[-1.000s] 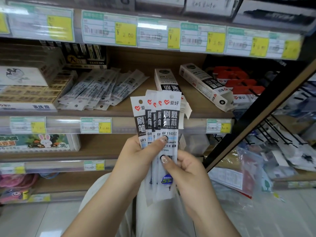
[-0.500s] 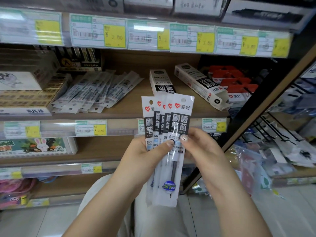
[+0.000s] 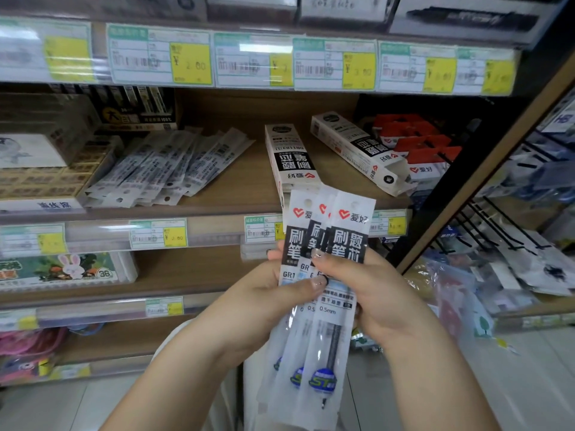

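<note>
Refill packets (image 3: pixel 329 325) fanned tighter now; white sleeves, black labels, blue seals.

This is a stationery shop. Wooden shelves (image 3: pixel 236 197) have clear rails along their front edges holding price labels (image 3: pixel 160 57) with barcodes and yellow fields marked with the yuan sign. Goods lie in retail wrapping: loose sleeved refills (image 3: pixel 161 169), printed refill boxes (image 3: pixel 292 157), red-carded packs (image 3: pixel 417 141). At the right, black peg hooks (image 3: pixel 504 227) carry bagged items. The pen refill packs (image 3: pixel 347 231) held up are sealed and branded like the boxes
</note>
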Available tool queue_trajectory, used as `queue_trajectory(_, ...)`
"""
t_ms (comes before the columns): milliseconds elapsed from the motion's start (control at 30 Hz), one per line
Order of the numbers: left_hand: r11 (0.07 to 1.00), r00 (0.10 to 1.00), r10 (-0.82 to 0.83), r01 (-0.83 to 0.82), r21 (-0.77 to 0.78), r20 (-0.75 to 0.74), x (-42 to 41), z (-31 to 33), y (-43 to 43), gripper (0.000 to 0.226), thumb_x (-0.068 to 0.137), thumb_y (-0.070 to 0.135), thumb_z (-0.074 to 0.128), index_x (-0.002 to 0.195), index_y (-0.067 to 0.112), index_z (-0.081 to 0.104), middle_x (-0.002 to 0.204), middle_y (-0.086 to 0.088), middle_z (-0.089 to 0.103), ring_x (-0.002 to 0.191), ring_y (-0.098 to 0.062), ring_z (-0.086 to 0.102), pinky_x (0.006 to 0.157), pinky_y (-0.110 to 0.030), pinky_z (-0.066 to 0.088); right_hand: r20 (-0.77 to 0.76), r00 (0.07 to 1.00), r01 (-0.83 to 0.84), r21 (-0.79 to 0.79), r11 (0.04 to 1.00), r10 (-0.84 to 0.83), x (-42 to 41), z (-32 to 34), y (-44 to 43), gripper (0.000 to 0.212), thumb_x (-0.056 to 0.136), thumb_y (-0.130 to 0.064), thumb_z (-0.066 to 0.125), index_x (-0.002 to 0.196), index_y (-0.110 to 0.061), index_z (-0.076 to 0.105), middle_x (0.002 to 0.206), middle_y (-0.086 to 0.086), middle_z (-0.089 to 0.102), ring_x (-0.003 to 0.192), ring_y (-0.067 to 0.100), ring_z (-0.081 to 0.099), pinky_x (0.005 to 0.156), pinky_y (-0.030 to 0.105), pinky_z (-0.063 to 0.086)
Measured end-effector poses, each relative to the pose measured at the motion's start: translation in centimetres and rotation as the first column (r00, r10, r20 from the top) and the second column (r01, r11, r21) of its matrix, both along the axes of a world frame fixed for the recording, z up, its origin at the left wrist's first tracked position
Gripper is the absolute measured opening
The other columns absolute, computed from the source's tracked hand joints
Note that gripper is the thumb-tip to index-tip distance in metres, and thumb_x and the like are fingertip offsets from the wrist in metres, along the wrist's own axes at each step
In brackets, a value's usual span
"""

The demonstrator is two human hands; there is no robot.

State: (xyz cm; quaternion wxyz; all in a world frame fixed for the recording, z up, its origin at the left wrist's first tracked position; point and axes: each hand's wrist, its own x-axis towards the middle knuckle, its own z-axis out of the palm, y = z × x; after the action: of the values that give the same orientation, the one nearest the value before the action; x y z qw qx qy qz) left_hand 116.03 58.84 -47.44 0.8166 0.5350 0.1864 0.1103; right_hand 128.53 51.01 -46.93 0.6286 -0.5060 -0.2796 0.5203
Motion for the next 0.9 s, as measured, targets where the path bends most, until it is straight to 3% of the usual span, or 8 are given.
queue_trajectory(67, 0.999, 1.000, 0.003, -0.003, -0.044, 0.008, -0.07, 0.25, -0.11, 0.022, 0.078, 0.017, 0.055, 0.085, 0.014, 0.075, 0.090, -0.006, 0.074, 0.081, -0.015, 0.070, 0.068, -0.022, 0.053, 0.015, 1.000, 0.000, -0.004, 1.000, 0.000, 0.05, 0.24, -0.13, 0.033, 0.070, -0.015, 0.062, 0.101, -0.009, 0.071, 0.102, 0.013, 0.073, 0.096, 0.029, 0.069, 0.085, 0.043, 0.056)
queue_trajectory(267, 0.970, 0.982, 0.161, -0.175, -0.169, -0.096, -0.29, 0.06, -0.30, 0.050, 0.057, 0.013, 0.067, 0.105, -0.001, 0.065, 0.100, -0.021, 0.070, 0.088, -0.031, 0.069, 0.075, -0.038, 0.055, 0.011, 1.000, -0.025, 0.113, 0.993, 0.024, -0.16, 0.77, -0.69, 0.029, 0.071, -0.012, 0.057, 0.078, -0.032, 0.077, 0.084, -0.005, 0.076, 0.080, 0.011, 0.072, 0.065, 0.024, 0.056)
queue_trajectory(300, 0.968, 0.979, 0.181, -0.195, -0.156, -0.097, -0.38, 0.11, -0.32, 0.054, 0.051, 0.014, 0.070, 0.103, 0.000, 0.067, 0.100, -0.022, 0.070, 0.090, -0.033, 0.068, 0.075, -0.038, 0.055, 0.008, 1.000, -0.027, 0.129, 0.991, 0.026, -0.23, 0.88, -0.74, 0.029, 0.071, -0.011, 0.059, 0.078, -0.033, 0.077, 0.084, -0.005, 0.076, 0.080, 0.011, 0.072, 0.065, 0.024, 0.056)
queue_trajectory(367, 0.987, 0.990, 0.139, -0.141, -0.080, -0.027, -0.33, 0.45, -0.44, 0.037, 0.058, 0.014, 0.069, 0.094, 0.007, 0.073, 0.096, -0.016, 0.073, 0.089, -0.028, 0.069, 0.072, -0.032, 0.056, 0.006, 1.000, -0.031, 0.151, 0.988, 0.030, -0.29, 0.90, -0.81, 0.029, 0.067, -0.008, 0.074, 0.082, -0.033, 0.077, 0.087, -0.005, 0.076, 0.084, 0.012, 0.072, 0.066, 0.024, 0.056)
queue_trajectory(500, 0.989, 0.996, 0.058, -0.067, 0.133, 0.069, -0.50, 0.81, -0.82, 0.023, 0.076, 0.013, 0.063, 0.094, 0.021, 0.075, 0.096, -0.004, 0.074, 0.090, -0.017, 0.070, 0.074, -0.022, 0.052, -0.004, 1.000, -0.030, 0.195, 0.980, 0.031, -0.47, 0.70, -0.90, 0.036, 0.053, -0.032, 0.084, 0.088, -0.034, 0.076, 0.092, -0.006, 0.075, 0.089, 0.012, 0.071, 0.069, 0.024, 0.056)
queue_trajectory(633, 0.979, 0.988, 0.142, -0.149, 0.139, 0.059, -0.47, 0.55, -0.68, 0.028, 0.064, 0.026, 0.069, 0.090, 0.018, 0.076, 0.094, -0.007, 0.074, 0.085, -0.020, 0.071, 0.071, -0.026, 0.054, -0.002, 1.000, 0.001, 0.246, 0.969, 0.000, -0.53, 0.69, -0.76, 0.044, 0.050, -0.049, 0.083, 0.092, -0.036, 0.075, 0.096, -0.008, 0.074, 0.093, 0.012, 0.070, 0.073, 0.024, 0.055)
queue_trajectory(767, 0.966, 0.981, 0.190, -0.194, 0.170, 0.038, -0.54, 0.34, -0.65, 0.030, 0.062, 0.029, 0.069, 0.089, 0.018, 0.075, 0.093, -0.008, 0.074, 0.086, -0.025, 0.071, 0.075, -0.034, 0.054, 0.077, 0.997, -0.022, 0.274, 0.962, 0.001, -0.49, 0.78, -0.70, 0.041, 0.058, -0.051, 0.079, 0.097, -0.039, 0.072, 0.101, -0.013, 0.073, 0.100, 0.008, 0.067, 0.078, 0.022, 0.053)
queue_trajectory(900, 0.952, 0.969, 0.237, -0.247, 0.180, 0.075, -0.53, 0.57, -0.71, 0.032, 0.058, 0.031, 0.067, 0.087, 0.022, 0.076, 0.091, -0.006, 0.075, 0.085, -0.022, 0.071, 0.071, -0.029, 0.055, 0.173, 0.984, -0.014, 0.275, 0.961, -0.035, -0.29, 0.80, -0.67, 0.040, 0.060, -0.050, 0.076, 0.099, -0.045, 0.069, 0.103, -0.017, 0.071, 0.103, 0.004, 0.065, 0.083, 0.019, 0.051)
